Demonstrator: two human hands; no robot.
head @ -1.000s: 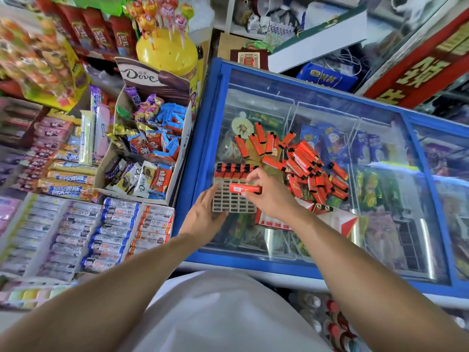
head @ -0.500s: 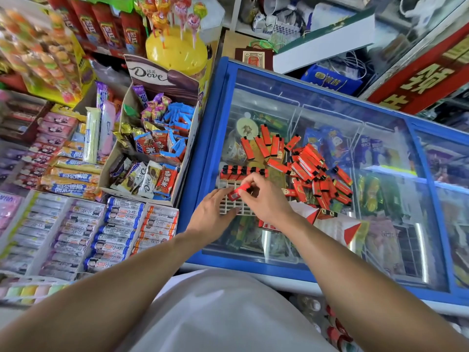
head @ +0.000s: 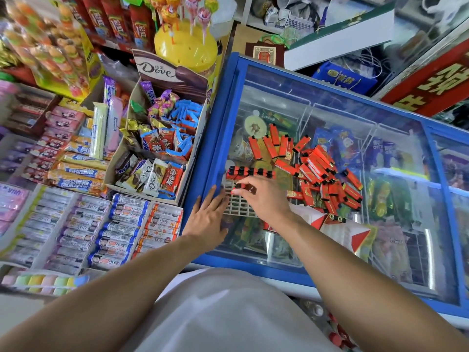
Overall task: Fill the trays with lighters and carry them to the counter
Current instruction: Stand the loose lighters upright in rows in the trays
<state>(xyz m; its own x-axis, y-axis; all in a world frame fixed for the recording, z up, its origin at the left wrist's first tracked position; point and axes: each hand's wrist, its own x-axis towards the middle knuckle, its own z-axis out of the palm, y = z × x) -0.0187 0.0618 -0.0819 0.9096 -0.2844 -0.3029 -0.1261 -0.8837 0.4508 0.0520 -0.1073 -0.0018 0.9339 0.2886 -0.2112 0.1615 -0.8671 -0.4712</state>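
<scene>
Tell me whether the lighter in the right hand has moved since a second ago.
Yes. The lighter in the right hand has gone from flat above the tray down into its second row, just below the filled row of lighters.

White grid tray point(head: 237, 208) w/ one row red lighters point(head: 250, 172), maybe more.

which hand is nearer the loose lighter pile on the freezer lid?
Right. The right hand is over the tray, just left of the pile; the left hand rests at the tray's far-left edge.
</scene>
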